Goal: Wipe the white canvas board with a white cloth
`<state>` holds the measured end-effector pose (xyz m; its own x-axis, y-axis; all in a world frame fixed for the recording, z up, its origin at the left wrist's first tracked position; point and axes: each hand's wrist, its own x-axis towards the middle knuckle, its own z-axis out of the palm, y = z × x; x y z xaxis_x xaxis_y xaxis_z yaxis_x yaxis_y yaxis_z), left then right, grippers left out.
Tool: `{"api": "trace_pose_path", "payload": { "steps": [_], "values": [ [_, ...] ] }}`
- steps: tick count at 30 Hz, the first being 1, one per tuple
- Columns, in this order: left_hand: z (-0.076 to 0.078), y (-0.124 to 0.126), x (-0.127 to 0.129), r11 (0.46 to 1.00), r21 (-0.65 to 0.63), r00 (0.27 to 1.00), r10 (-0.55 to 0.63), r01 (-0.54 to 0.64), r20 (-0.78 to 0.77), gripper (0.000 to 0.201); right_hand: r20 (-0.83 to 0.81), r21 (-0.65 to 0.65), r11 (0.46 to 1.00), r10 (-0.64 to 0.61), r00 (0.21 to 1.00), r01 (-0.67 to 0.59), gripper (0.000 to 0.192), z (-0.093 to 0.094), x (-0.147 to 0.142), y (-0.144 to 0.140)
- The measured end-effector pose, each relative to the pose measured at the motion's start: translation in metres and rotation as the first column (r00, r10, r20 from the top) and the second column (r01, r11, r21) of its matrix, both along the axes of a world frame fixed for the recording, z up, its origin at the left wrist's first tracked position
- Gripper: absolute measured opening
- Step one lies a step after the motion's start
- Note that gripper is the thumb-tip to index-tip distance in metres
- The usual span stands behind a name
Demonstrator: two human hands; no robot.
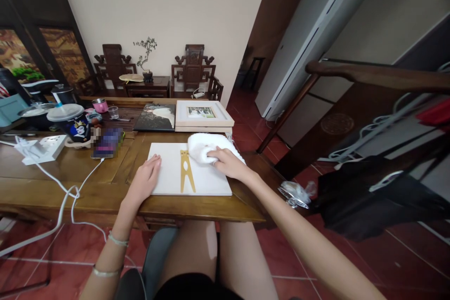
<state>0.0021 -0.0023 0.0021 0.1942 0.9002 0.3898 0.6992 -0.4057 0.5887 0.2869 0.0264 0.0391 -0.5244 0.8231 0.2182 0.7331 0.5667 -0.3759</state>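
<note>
A white canvas board with a yellow long-legged cat figure lies flat near the front edge of the wooden table. My left hand rests palm down on the board's left edge, fingers spread. My right hand presses a bunched white cloth onto the board's upper right part, beside the figure's head.
Behind the board lie a white framed picture and a dark picture panel. At the left are a phone on a white cable, a power strip, cups and pots. A clothes rack stands at the right.
</note>
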Motion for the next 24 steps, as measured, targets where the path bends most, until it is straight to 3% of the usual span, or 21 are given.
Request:
{"api": "trace_pose_path", "payload": {
  "steps": [5, 13, 16, 20, 24],
  "values": [
    [0.0, 0.0, 0.0, 1.0, 0.006, 1.0, 0.003, -0.003, -0.014, 0.051, -0.016, 0.054, 0.999, 0.003, 1.0, -0.003, 0.041, -0.007, -0.007, 0.004],
    [0.003, -0.001, 0.001, 1.0, 0.017, 1.0, -0.008, 0.008, -0.026, 0.049, 0.075, -0.02, 0.997, 0.073, 0.995, -0.071, 0.047, 0.002, 0.005, -0.078],
    [0.002, -0.001, 0.002, 1.0, 0.011, 1.0, -0.005, 0.005, -0.026, 0.05, 0.102, -0.053, 0.994, 0.099, 0.99, -0.094, 0.047, 0.007, 0.012, -0.095],
    [0.001, 0.0, 0.001, 1.0, 0.014, 1.0, 0.001, -0.001, -0.028, 0.05, 0.085, -0.067, 0.995, 0.074, 0.994, -0.068, 0.048, 0.003, 0.016, -0.085],
    [0.001, 0.0, 0.0, 1.0, 0.021, 1.0, -0.006, 0.006, -0.025, 0.05, 0.035, -0.021, 0.999, 0.05, 0.998, -0.049, 0.045, -0.005, 0.011, -0.045]
  ]
}}
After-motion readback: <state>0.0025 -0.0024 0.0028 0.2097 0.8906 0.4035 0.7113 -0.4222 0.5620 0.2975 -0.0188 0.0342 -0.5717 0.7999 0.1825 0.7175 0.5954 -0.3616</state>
